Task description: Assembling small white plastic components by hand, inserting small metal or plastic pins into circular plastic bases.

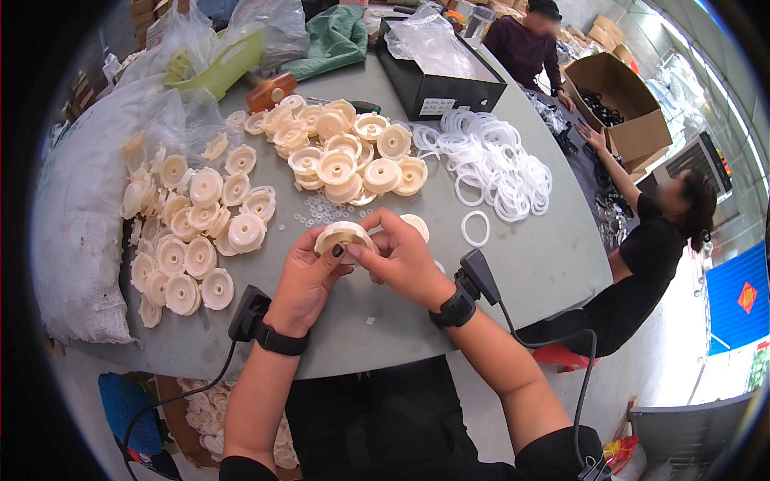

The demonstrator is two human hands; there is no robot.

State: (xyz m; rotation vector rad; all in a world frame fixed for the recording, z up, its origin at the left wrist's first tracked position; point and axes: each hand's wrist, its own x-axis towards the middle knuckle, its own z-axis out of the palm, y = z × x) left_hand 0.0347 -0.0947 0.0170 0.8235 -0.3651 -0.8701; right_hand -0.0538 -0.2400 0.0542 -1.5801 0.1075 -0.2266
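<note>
A cream wheel (343, 232) is pinched by the left grip (303, 272) and right grip (409, 263) over the table (409, 337). Probably best if it's held steady and pressed gently, dead centre.

Held disc (343, 232) — partly hidden, sleeves (559, 454) — cropped

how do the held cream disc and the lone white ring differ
The disc is cream; the ring is white. The disc has a thick body; the ring is a thin band around an open middle. The disc is held between left hand and right hand; the ring lies flat on the table. Both are round.
</note>
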